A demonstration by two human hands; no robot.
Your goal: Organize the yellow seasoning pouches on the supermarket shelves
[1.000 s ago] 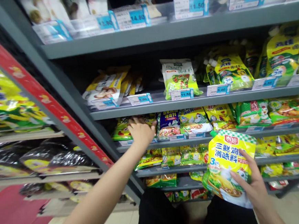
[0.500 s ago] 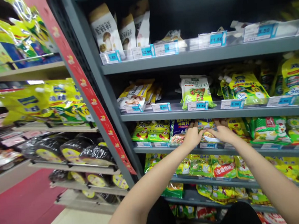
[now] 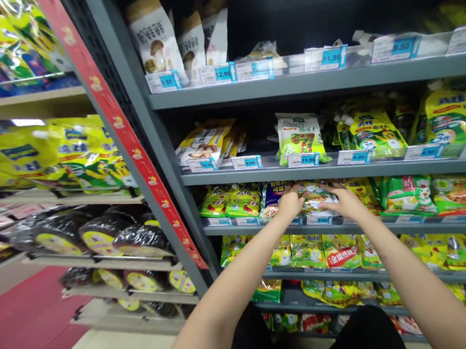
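On the middle shelf, a seasoning packet (image 3: 318, 199) with a food picture lies between my two hands. My left hand (image 3: 289, 203) grips its left side, with fingertips over the upper edge. From the other side my right hand (image 3: 346, 202) holds the packet's right edge, its thumb stretched across the front. Both hands' far fingers are partly hidden. Just left of my left hand stands a purple seasoning packet (image 3: 270, 195). Beyond my right hand is a yellow packet (image 3: 364, 192), partly covered by that hand.
Green packets (image 3: 407, 193) stand farther right on this shelf. The shelf above (image 3: 337, 170) has a front lip with price tags, over a white-and-green bag (image 3: 300, 137). More yellow bags (image 3: 309, 250) fill the shelf below. A slanting red-trimmed post (image 3: 136, 152) rises at left.
My hands have moved slightly apart, and the thumbs no longer meet over the packet. More of the packet's front shows. The camera view has shifted a little.
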